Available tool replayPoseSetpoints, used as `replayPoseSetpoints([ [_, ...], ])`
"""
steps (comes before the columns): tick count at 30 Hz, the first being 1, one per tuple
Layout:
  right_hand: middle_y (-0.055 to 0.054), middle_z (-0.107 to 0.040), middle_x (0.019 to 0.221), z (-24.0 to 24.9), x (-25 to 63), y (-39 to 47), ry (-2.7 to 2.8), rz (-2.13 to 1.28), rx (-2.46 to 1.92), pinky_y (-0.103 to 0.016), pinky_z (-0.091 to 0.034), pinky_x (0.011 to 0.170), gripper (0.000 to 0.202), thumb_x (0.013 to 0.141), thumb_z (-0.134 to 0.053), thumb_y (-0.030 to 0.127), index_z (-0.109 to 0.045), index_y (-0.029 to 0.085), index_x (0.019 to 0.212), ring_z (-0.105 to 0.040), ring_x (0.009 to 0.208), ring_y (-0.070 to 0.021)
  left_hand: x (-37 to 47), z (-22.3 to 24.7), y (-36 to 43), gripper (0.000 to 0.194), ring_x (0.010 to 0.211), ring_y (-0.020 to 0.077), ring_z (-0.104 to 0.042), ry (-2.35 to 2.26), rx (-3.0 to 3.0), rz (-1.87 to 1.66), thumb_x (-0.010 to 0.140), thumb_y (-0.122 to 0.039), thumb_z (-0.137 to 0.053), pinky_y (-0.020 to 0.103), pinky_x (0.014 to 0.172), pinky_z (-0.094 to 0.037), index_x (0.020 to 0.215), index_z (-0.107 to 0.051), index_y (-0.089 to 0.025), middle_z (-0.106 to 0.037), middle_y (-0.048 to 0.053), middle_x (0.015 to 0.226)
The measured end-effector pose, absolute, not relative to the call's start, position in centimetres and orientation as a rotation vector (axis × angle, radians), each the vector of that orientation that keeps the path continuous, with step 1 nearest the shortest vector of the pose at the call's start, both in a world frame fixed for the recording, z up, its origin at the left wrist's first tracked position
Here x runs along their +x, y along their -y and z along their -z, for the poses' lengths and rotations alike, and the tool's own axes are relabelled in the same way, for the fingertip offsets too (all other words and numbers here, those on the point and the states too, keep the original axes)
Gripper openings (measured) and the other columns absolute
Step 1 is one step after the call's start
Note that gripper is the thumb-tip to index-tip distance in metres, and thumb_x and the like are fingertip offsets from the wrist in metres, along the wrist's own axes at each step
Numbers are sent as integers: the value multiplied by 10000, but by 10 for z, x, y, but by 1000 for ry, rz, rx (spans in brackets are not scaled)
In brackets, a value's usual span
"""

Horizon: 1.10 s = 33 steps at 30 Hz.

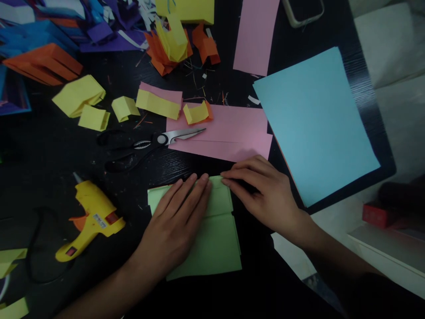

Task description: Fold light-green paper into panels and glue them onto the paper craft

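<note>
The one label in view is a small white sticker [99, 220] on the yellow plastic glue gun [94, 208], its print too small to read. The glue gun's dark cord fades into the black wood-grain table [40, 150].

The light-green folded paper [215, 243] lies directly in front of the person, partly covered by the left hand [175, 221], whose fingers rest extended and close together across it. The right hand [270, 195] has thumb and forefinger narrowed on the paper's far right edge; its other fingers are partly hidden. Where the table ends and the dark clothing begins near the paper cannot be made out.

Beyond the hands, black-handled metal scissors [162, 140] overlap pink paper strips [242, 148], their handles hard to see against the table. Right of these lies a stack of light-blue paper sheets [318, 124], mostly hiding an orange edge beneath. A pale-rimmed dark phone-like object [303, 11] is cut off at the top, and yellow paper pieces [15, 310] are cropped at the lower left.
</note>
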State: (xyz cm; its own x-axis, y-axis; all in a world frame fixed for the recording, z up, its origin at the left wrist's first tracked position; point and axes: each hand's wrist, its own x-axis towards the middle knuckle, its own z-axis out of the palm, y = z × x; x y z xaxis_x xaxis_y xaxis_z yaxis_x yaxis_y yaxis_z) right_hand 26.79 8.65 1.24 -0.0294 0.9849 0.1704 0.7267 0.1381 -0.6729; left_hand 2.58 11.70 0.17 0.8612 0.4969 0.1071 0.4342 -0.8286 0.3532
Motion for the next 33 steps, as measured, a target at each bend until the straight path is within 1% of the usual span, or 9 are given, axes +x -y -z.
replayPoseSetpoints([
  [5,-50,-756,977,-18,267,-88,1773,-639,-1695,-384,-616,870,99,981,-711,160,-775,213,1035,-714,975,-215,26,-2,-117,551,1548,320,-416,-701,2738,-280,1023,-29,-385,507,1288,-345,1569,-456,-35,-508,162,1629],
  [10,-52,-728,931,-18,258,-92,1784,-608,-1773,-417,-589,891,55,983,-721,238,-767,208,982,-689,971,-239,27,-2,-117,527,1546,323,-415,-708,2738,-267,1033,-51,-391,495,1303,-305,1553,-474,-24,-507,170,1628],
  [14,-46,-720,924,-14,254,-93,1772,-599,-1781,-404,-563,916,47,981,-719,199,-760,193,959,-671,974,-230,28,-3,-116,520,1532,330,-430,-713,2756,-264,1033,-42,-393,503,1290,-318,1545,-480,-18,-512,180,1621],
  [18,-39,-719,925,-14,256,-93,1764,-636,-1761,-401,-558,927,40,986,-720,198,-755,191,968,-670,987,-226,28,-3,-115,494,1501,334,-464,-707,2766,-303,1045,-56,-373,504,1277,-342,1518,-509,-18,-545,170,1594],
  [22,-47,-721,961,-17,260,-92,1751,-674,-1762,-388,-566,907,55,985,-703,171,-755,186,989,-681,998,-223,28,-2,-115,492,1502,332,-458,-707,2758,-316,1042,-41,-372,499,1280,-332,1513,-511,-10,-550,170,1589],
  [26,-52,-725,996,-19,264,-90,1702,-699,-1782,-374,-581,886,123,978,-662,126,-757,195,1015,-700,1009,-219,29,-2,-116,497,1511,341,-437,-700,2757,-315,1040,-29,-376,499,1283,-315,1520,-499,8,-538,181,1597],
  [30,-51,-739,1030,-20,264,-90,1621,-702,-1798,-345,-593,831,195,959,-625,81,-753,195,1050,-712,932,-191,29,-2,-116,502,1508,337,-441,-704,2767,-317,1035,-19,-373,499,1274,-336,1519,-502,4,-541,175,1595],
  [33,-52,-750,1043,-20,259,-90,1570,-710,-1802,-334,-595,814,166,953,-657,115,-737,188,1079,-711,895,-180,29,-3,-116,509,1503,334,-451,-696,2785,-313,1029,-12,-366,501,1260,-363,1520,-500,3,-547,172,1591],
])
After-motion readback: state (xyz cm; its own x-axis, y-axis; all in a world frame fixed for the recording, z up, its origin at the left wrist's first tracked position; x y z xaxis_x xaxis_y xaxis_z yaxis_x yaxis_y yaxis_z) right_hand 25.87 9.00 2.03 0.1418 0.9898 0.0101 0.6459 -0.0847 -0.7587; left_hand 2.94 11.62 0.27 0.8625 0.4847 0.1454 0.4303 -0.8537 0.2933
